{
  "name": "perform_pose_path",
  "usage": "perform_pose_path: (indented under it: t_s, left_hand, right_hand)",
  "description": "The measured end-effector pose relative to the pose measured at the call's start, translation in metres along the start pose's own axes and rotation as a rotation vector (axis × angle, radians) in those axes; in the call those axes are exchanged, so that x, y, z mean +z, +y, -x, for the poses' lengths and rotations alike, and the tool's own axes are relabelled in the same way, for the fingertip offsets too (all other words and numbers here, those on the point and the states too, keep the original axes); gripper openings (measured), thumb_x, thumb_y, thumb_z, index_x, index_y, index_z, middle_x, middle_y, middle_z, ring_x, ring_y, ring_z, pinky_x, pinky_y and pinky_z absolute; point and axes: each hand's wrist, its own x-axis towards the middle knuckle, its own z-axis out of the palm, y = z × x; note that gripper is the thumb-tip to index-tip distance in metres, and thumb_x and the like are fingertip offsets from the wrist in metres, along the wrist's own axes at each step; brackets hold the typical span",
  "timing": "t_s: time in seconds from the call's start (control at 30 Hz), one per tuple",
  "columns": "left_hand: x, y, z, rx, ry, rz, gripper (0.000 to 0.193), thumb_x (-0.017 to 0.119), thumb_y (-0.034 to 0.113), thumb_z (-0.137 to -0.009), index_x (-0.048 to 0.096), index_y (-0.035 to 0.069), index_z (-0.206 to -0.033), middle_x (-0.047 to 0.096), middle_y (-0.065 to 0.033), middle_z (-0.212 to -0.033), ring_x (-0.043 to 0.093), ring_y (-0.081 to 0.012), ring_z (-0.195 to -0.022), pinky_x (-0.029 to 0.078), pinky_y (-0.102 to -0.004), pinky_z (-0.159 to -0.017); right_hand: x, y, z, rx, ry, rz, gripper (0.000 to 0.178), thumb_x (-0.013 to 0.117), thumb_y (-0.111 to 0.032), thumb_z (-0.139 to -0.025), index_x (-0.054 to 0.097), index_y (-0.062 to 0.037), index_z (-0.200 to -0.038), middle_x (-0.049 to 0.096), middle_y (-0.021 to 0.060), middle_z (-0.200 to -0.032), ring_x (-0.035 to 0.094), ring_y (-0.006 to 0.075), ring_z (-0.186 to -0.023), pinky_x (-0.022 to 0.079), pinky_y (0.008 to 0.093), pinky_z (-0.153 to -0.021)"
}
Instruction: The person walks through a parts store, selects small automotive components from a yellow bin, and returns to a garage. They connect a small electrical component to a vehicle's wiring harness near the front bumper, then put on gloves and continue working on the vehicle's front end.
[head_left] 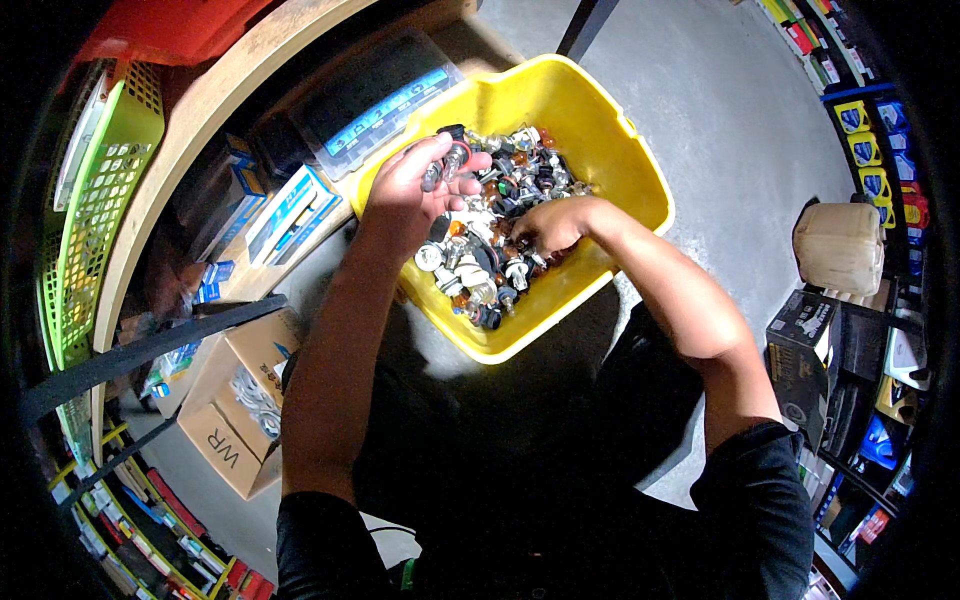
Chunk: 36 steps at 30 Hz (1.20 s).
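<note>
Fingers (440, 160) of the left hand (410, 190) are curled around a small clear glass bulb (447, 162) with a dark base, and they hold it just above the far left part of a yellow plastic bin (620, 150). The thumb lies along the bulb, and the other fingers close on it from below, so the hand is shut on this one piece. The right hand (555, 222) is lower, inside the bin, with its fingers bent down into the pile; whether they grip something there cannot be told, because the fingertips are hidden among the parts.

The yellow bin is square with rounded corners and it sits between the person's forearms. It is filled at its left half with a heap of small automotive bulbs (490, 250): clear glass ones, some amber ones, and many with black or white sockets. The right part of the bin shows its bare yellow bottom.

To the left of the bin, an open cardboard box (225, 400) stands on the floor, with white pieces inside it. Near it lie several blue and white small cartons (290, 210). Behind the bin there is a flat transparent case (375, 100) with a blue strip. A green plastic basket (100, 190) stands at the far left, on a wooden shelf (200, 110).
</note>
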Motion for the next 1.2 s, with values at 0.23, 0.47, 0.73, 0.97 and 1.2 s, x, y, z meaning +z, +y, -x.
perform_pose_path:
  t_s: [0.23,0.47,0.73,0.97,1.2]
  left_hand:
    - [-0.002,0.003,0.002,0.005,-0.011,0.036,0.031,0.051,0.03,-0.094,0.055,0.003,-0.107,0.067,-0.017,-0.099,0.061,-0.017,-0.069,0.047,-0.0264,-0.061]
    - [-0.011,0.015,0.002,0.043,0.011,0.044,0.03,0.049,0.03,-0.095,0.055,0.003,-0.106,0.066,-0.0181,-0.098,0.062,-0.0208,-0.069,0.048,-0.0273,-0.057]
    - [-0.03,0.023,0.001,0.122,0.039,0.069,0.028,0.05,0.028,-0.095,0.057,0.002,-0.103,0.066,-0.0167,-0.096,0.061,-0.0187,-0.07,0.048,-0.0275,-0.061]
    - [-0.023,0.023,0.002,0.146,0.053,0.012,0.028,0.049,0.03,-0.095,0.058,0.004,-0.102,0.066,-0.0159,-0.096,0.059,-0.0187,-0.069,0.048,-0.028,-0.057]
    - [-0.033,0.023,-0.002,0.142,0.02,0.038,0.03,0.047,0.03,-0.096,0.058,0.003,-0.103,0.067,-0.0164,-0.097,0.062,-0.0194,-0.068,0.049,-0.0287,-0.056]
  right_hand:
    - [-0.003,-0.021,-0.014,0.237,-0.159,0.378,0.045,0.068,-0.017,-0.071,0.063,-0.0061,-0.115,0.067,0.0146,-0.109,0.064,0.0318,-0.101,0.051,0.0386,-0.083]
    - [-0.022,-0.003,0.017,0.58,0.159,0.428,0.025,0.063,-0.019,-0.077,0.072,-0.0138,-0.1,0.069,0.0086,-0.104,0.066,0.0261,-0.097,0.053,0.0387,-0.079]
    - [0.001,-0.025,-0.013,-0.039,0.05,0.22,0.044,0.064,-0.026,-0.08,0.059,-0.0124,-0.122,0.065,0.0168,-0.109,0.061,0.0354,-0.1,0.047,0.0416,-0.086]
    - [-0.004,-0.015,-0.008,0.374,-0.06,0.351,0.039,0.069,-0.039,-0.076,0.07,-0.0076,-0.099,0.069,0.0154,-0.098,0.065,0.0353,-0.092,0.05,0.0443,-0.079]
    - [-0.012,-0.073,0.019,-0.244,0.257,0.163,0.021,0.063,-0.022,-0.081,0.068,-0.0085,-0.097,0.066,0.0144,-0.083,0.063,0.0339,-0.083,0.049,0.0409,-0.074]
